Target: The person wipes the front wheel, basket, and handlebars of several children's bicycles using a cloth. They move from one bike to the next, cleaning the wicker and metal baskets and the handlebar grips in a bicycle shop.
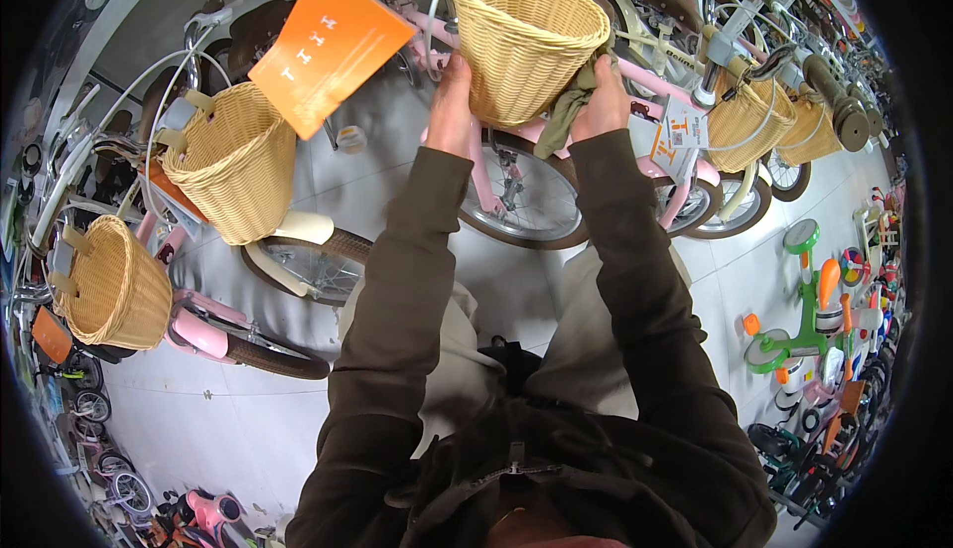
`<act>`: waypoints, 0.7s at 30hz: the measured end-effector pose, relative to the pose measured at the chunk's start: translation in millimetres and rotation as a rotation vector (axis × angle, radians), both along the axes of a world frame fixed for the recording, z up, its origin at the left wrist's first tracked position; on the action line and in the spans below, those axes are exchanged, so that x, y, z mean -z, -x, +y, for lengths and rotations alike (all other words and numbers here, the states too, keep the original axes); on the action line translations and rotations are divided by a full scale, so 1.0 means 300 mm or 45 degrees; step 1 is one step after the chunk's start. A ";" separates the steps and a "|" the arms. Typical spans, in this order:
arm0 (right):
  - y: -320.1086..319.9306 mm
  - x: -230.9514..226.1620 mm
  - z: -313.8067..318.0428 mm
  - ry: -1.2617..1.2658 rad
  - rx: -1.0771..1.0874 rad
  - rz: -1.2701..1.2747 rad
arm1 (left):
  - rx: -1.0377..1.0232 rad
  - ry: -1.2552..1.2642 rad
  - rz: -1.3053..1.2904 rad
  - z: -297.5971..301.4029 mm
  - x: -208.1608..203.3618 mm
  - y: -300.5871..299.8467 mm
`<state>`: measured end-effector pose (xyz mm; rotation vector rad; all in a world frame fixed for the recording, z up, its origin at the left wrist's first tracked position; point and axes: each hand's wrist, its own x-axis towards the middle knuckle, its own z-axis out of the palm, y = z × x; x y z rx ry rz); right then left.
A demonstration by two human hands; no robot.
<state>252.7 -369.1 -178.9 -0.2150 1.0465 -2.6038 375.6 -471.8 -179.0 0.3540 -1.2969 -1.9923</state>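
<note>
A tan wicker basket [526,47], fixed to the front of a pink bicycle [486,176], is between my two hands. My left hand [452,109] rests at the basket's left side, its thumb up along the wicker and the other fingers mostly hidden behind. At the basket's right side my right hand [604,101] grips an olive green cloth [568,111], which bunches against the wicker and hangs down below it. Below the basket is the bicycle's front wheel [531,196], with a dark brown tyre.
More bicycles with wicker baskets [238,156] stand close on both sides. An orange tag [328,47] juts out near my left hand, and a white tag [680,136] hangs right of my right hand. Green children's ride-ons [809,300] stand at the right on the tiled floor [228,419].
</note>
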 end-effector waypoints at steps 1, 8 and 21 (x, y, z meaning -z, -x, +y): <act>-0.017 -0.004 -0.008 -0.033 0.067 0.084 | 0.033 0.070 0.035 0.015 -0.002 -0.001; -0.111 -0.038 0.001 -0.941 0.873 1.366 | 0.142 0.001 0.050 0.081 -0.030 0.011; -0.076 -0.015 0.009 -0.839 0.742 1.402 | 0.177 -0.712 0.046 0.035 0.059 0.057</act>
